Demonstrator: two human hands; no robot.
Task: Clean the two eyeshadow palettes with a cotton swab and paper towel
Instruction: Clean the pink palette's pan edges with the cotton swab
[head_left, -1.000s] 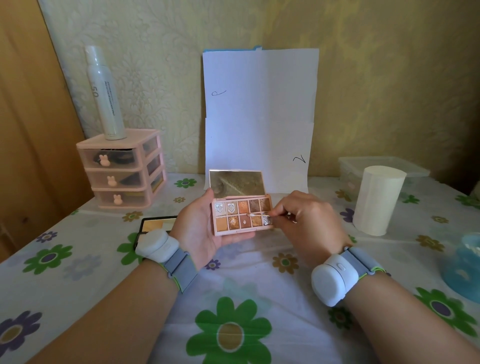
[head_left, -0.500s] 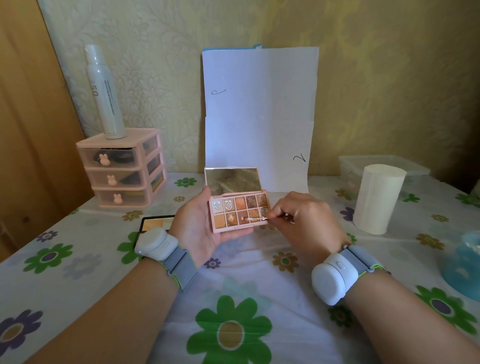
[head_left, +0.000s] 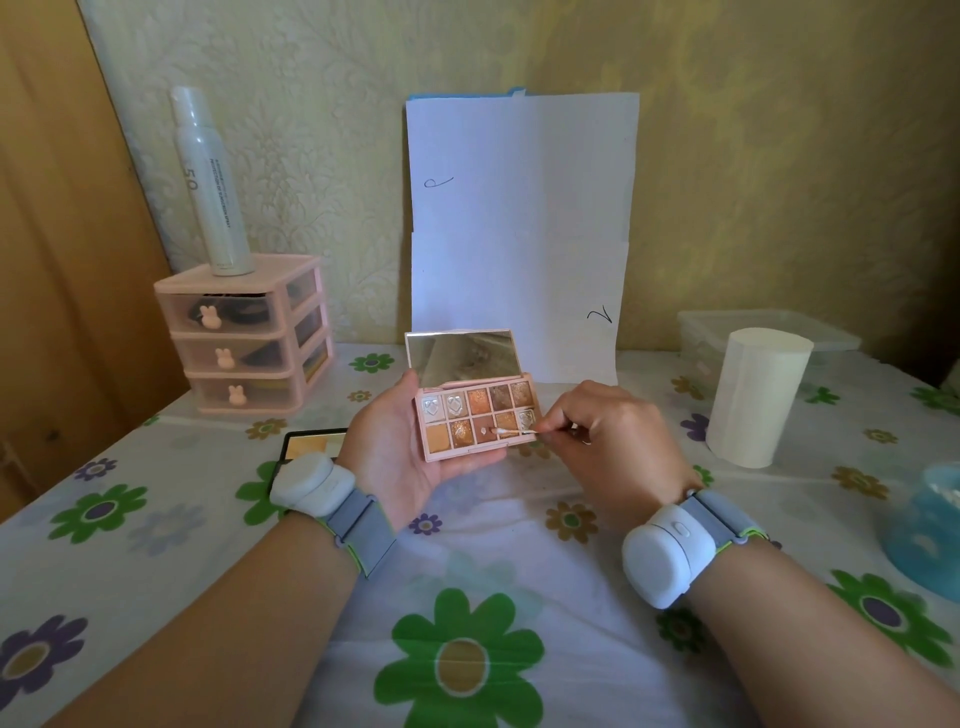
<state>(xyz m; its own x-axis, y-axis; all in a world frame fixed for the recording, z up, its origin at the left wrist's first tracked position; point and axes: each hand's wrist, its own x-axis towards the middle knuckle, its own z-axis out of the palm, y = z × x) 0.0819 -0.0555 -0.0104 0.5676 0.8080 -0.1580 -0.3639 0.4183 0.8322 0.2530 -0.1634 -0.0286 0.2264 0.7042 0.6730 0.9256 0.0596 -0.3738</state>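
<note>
My left hand (head_left: 395, 457) holds an open pink eyeshadow palette (head_left: 475, 421) above the table, its mirror lid tilted up. Several brown, orange and glitter pans fill it. My right hand (head_left: 613, 441) pinches a cotton swab (head_left: 511, 432) whose tip rests on the lower row of pans, near the middle. A second palette (head_left: 314, 442), black with yellowish pans, lies flat on the table behind my left wrist, mostly hidden. A white paper towel roll (head_left: 753, 397) stands upright at the right.
A pink mini drawer unit (head_left: 244, 338) with a white spray bottle (head_left: 208, 182) on top stands at the back left. White paper sheets (head_left: 519, 228) lean on the wall. A clear plastic box (head_left: 769, 332) sits behind the roll, a blue container (head_left: 930, 525) at the right edge.
The swab tip has slid leftward along the lower row of pans. The palette and both hands have shifted slightly up and left in view.
</note>
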